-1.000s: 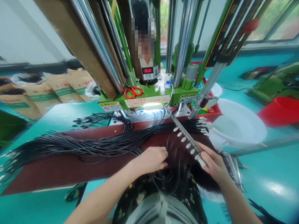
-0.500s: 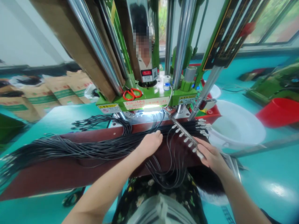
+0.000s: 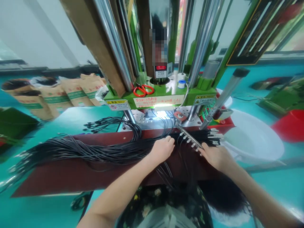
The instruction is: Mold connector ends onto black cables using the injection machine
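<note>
My left hand (image 3: 164,148) is closed, with thin black cables (image 3: 169,129) passing from the lit machine bed through its fingers and out below toward my lap. My right hand (image 3: 217,155) grips the near end of a slim metal bar (image 3: 190,136). Small whitish connectors stick out in a row along that bar, and its far end reaches the machine's bed (image 3: 152,117). Behind both hands lies a thick bundle of black cables (image 3: 95,148) across a dark red board (image 3: 71,177). The cables hanging below the bar are dark and blurred.
A green press (image 3: 142,98) with chrome columns rises ahead, red-handled scissors (image 3: 143,91) on its ledge. White tubs, one large tub (image 3: 268,136) among them, and a red bucket (image 3: 291,126) stand right. Paper sacks (image 3: 73,91) line the left. A dark bundle (image 3: 223,196) sits below my right arm.
The view has turned a little left, so the press and board appear farther right. Both hands keep their grips, and the right hand sits slightly farther up along the bar.
</note>
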The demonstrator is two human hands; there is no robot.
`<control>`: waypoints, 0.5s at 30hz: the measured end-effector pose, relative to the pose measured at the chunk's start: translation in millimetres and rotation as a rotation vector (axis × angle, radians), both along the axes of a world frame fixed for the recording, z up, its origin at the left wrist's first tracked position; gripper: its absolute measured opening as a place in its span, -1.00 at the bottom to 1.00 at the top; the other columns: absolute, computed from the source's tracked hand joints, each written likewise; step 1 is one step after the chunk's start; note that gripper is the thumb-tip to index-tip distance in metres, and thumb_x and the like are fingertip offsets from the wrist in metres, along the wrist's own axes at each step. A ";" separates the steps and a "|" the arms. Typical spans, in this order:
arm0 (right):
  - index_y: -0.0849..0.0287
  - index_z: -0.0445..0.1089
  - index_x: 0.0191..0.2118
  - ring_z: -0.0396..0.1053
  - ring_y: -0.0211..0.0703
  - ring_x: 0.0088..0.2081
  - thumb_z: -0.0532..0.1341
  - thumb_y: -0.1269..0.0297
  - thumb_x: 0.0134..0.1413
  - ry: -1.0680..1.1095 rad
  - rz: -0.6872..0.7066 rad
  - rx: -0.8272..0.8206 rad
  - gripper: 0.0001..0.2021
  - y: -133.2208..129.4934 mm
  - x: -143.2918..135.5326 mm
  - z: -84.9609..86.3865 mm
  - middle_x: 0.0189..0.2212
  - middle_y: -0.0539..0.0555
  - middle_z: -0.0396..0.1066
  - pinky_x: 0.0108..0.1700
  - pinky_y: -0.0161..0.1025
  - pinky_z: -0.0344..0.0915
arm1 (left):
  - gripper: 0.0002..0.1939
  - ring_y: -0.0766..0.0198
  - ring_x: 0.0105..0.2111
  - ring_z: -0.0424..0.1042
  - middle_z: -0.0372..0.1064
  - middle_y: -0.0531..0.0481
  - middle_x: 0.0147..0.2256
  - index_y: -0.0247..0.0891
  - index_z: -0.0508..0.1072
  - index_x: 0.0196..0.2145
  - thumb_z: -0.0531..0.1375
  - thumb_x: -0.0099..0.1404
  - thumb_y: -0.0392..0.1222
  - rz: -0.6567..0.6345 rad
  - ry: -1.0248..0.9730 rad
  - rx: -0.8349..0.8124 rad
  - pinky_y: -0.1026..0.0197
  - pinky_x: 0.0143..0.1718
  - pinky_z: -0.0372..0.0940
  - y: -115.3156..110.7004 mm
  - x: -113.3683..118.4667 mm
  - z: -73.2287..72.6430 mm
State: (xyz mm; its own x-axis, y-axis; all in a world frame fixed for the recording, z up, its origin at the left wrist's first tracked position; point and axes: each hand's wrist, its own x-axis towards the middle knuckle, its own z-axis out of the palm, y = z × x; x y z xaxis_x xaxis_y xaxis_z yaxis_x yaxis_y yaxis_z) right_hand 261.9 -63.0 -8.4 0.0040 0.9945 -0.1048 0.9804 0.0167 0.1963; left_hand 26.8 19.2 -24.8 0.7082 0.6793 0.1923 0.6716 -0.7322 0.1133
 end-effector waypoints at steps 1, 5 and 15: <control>0.22 0.32 -0.26 0.43 0.09 -0.47 -0.12 0.12 0.21 -0.032 0.036 0.002 -0.65 0.5 0.6 2.0 -0.56 0.16 0.45 -0.55 -0.24 0.00 | -0.82 0.27 -0.37 0.33 0.29 -0.02 -0.33 -0.26 0.29 -0.30 -0.06 0.30 -0.18 0.004 -0.077 -0.015 0.26 -0.41 0.20 2.5 -2.0 2.3; 0.17 0.32 -0.34 0.44 0.00 -0.42 -0.06 0.09 0.19 0.015 0.135 -0.014 -0.67 10.7 3.6 18.4 -0.48 0.10 0.47 -0.49 -0.25 0.06 | -0.89 0.30 -0.32 0.32 0.30 0.01 -0.34 -0.23 0.29 -0.28 0.01 0.24 -0.22 0.130 -0.412 -0.091 0.27 -0.31 0.20 21.5 -13.5 7.3; 0.25 0.35 -0.13 0.28 -0.02 -0.05 0.01 0.28 0.15 0.480 0.150 0.373 -0.74 185.0 -60.7 37.9 -0.12 0.20 0.37 -0.04 -0.14 0.19 | -0.90 0.34 -0.46 0.27 0.30 0.08 -0.46 -0.23 0.34 -0.38 0.05 0.15 -0.25 0.303 -0.809 -0.399 0.28 -0.37 0.16 49.6 -29.1 -13.4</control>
